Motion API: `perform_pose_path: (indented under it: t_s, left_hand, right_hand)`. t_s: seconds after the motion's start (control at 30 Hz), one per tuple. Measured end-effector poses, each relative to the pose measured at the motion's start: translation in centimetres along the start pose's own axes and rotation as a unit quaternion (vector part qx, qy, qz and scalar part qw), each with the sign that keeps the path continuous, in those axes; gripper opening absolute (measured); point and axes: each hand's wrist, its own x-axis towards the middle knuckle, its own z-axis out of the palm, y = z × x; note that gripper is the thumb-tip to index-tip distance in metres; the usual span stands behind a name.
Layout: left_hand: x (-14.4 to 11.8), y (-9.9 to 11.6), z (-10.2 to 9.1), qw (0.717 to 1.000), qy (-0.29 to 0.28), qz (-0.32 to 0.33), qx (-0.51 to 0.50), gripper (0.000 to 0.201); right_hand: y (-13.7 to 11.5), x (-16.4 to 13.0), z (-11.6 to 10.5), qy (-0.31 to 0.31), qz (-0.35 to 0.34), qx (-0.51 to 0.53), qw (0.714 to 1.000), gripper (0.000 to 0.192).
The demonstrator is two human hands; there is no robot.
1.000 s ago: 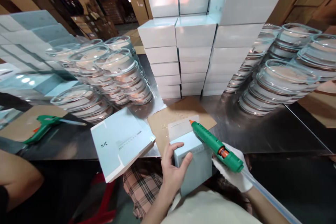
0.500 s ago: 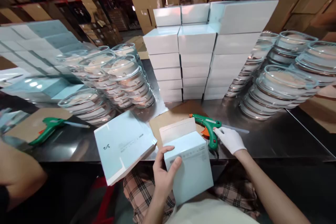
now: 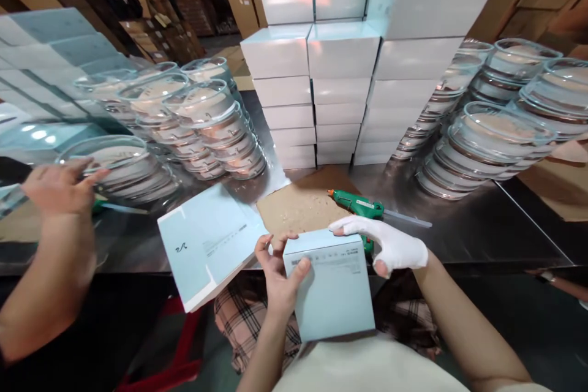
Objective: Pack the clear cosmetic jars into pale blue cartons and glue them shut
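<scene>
The pale blue box (image 3: 333,285) sits between the two hands at the near edge of the bench (image 3: 482,226), its lower part hanging over the edge toward the person's lap and its closed top flap facing the far side. The left hand (image 3: 280,272), bare, grips the box's left wall, thumb pressed on the near face and fingers curled around the upper left corner. The right hand (image 3: 390,245), in a white glove, lies flat and open over the upper right corner, index finger stretched along the top edge and thumb down the right side. So the box lies squarely between the hands, its top edge running left to right.

The green glue gun (image 3: 361,205) lies just beyond the gloved hand, nozzle pointing left onto the brown cardboard sheet (image 3: 298,211); the right hand is clearly the nearer one to it. A stack of flat box blanks (image 3: 209,245) lies just left of the box.
</scene>
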Motion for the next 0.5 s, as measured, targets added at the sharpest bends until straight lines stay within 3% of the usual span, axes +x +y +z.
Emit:
perform_pose_path:
  t_s: [0.13,0.3,0.37,0.5]
  left_hand:
    - [0.6,0.0,-0.5,0.993,-0.042,0.06,0.096,0.035]
    - [-0.4,0.3,-0.3,0.991,-0.049,0.021,0.119,0.035]
    - [-0.7,-0.1,-0.3,0.993,-0.017,-0.011,0.119,0.039]
    - [0.1,-1.6,-1.1,0.985,0.114,-0.05,0.116,0.046]
  right_hand:
    - [-0.2,0.1,1.1,0.035,-0.032,-0.101,0.994,0.045]
    - [0.1,-0.1,1.7,0.034,-0.025,-0.076,0.996,0.029]
    - [0.3,-0.7,2.6,0.086,0.015,-0.043,0.995,0.037]
    - [1.9,-1.6,6.4,0.229,0.129,0.138,0.955,0.104]
